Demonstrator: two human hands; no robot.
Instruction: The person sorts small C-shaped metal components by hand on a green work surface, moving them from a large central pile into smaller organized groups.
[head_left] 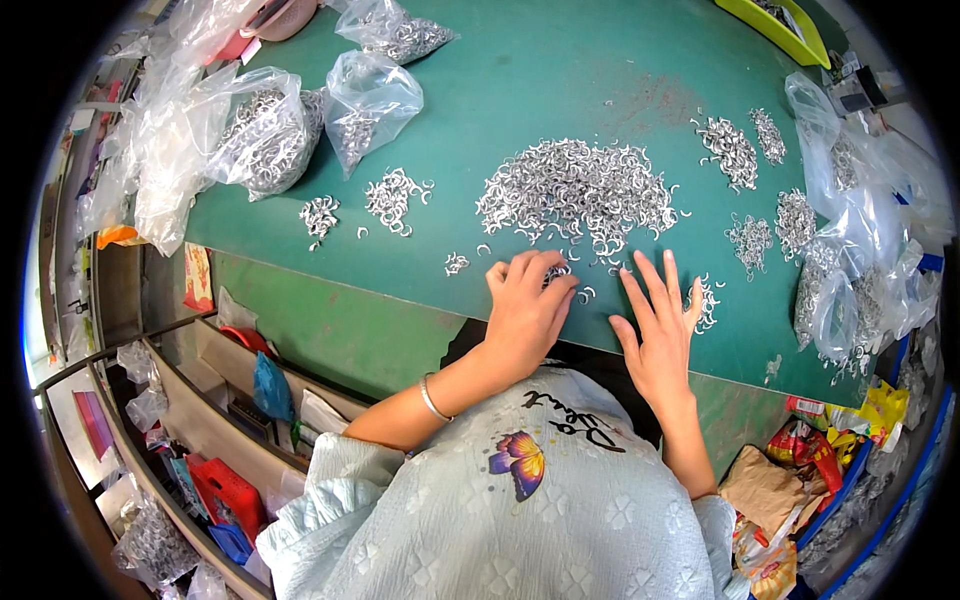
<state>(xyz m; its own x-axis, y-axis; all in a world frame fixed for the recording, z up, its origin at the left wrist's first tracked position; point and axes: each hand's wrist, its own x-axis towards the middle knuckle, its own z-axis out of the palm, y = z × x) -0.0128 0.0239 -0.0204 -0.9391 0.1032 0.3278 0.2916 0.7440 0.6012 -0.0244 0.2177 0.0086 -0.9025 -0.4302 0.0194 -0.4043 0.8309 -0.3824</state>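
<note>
The left hand (525, 305) rests near the table's (480, 80) front edge, fingers curled together over a few rings (583, 294); whether it grips any I cannot tell. The right hand (662, 325) lies flat just beside it, fingers spread apart. The rings are small, silvery, open C-shaped loops. A big heap (580, 190) of them sits mid-table just beyond both hands. Smaller clusters (392, 198) lie toward the left; clear bags (268, 135) of rings fill the far left corner.
</note>
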